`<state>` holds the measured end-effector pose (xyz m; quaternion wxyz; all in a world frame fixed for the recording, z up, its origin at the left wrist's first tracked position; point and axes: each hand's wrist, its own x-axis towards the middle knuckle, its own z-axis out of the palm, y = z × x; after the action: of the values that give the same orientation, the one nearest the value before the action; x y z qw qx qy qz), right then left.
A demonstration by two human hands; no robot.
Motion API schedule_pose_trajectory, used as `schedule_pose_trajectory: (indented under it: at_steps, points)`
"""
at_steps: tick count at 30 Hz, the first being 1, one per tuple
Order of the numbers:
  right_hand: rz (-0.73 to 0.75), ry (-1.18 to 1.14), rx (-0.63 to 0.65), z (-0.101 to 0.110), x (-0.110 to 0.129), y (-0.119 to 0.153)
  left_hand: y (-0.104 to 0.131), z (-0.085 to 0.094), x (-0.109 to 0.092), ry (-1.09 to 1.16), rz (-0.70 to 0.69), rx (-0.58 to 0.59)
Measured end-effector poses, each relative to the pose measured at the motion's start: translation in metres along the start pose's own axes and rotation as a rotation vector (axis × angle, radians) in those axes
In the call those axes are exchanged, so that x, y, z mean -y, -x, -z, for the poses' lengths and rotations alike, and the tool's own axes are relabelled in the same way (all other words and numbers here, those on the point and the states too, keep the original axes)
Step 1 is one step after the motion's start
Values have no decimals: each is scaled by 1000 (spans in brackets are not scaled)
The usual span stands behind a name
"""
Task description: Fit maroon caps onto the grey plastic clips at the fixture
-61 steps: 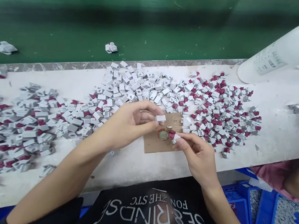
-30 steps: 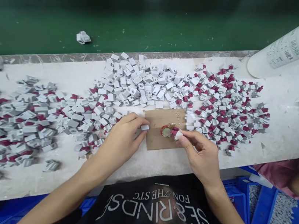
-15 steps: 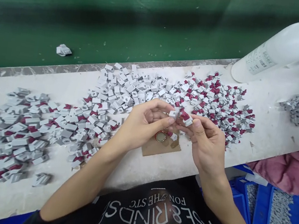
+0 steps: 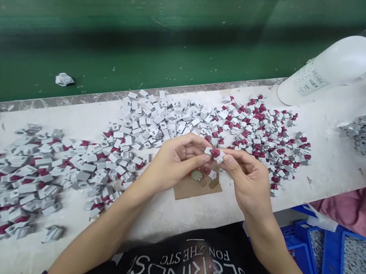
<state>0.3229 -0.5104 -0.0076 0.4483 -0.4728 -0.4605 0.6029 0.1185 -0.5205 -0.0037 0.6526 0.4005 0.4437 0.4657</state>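
My left hand (image 4: 177,161) pinches a small light-grey plastic piece (image 4: 208,151) between thumb and fingertips. Opposite it, my right hand (image 4: 248,180) grips a maroon-and-white plastic piece (image 4: 216,153). The two pieces meet at the fingertips; whether they are joined I cannot tell. Below the hands lies a brown cardboard sheet (image 4: 189,192), bearing a small round dish with a beaded rim (image 4: 195,175) and another maroon-and-white piece (image 4: 212,173). Loose light-grey pieces (image 4: 158,120) are heaped beyond my left hand, and maroon-and-white pieces (image 4: 258,134) beyond my right.
More grey and maroon pieces (image 4: 16,186) spread over the table's left side. A white squeeze bottle (image 4: 332,67) stands at the back right near a small grey pile (image 4: 365,135). Behind runs a green surface (image 4: 149,37). Blue bins (image 4: 329,262) and pink cloth (image 4: 357,207) are at lower right.
The two pieces, apart before, have come together between my fingertips. My hands are closer to each other. The view has tilted up, bringing a phone and pink printed sheet into sight.
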Motion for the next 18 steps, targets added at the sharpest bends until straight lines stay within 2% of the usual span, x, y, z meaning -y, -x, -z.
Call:
schedule_pose_trajectory:
  at_steps: [8, 14, 18]
  points:
    - [-47, 147, 120, 12, 13, -3, 3, 0, -7, -135, -43, 54]
    - [-132, 12, 198, 16, 13, -6, 2, -1, -20, -130, -61, 103]
    - [-160, -23, 225, 13, 11, -15, -7, 5, -30, -209, -8, 161]
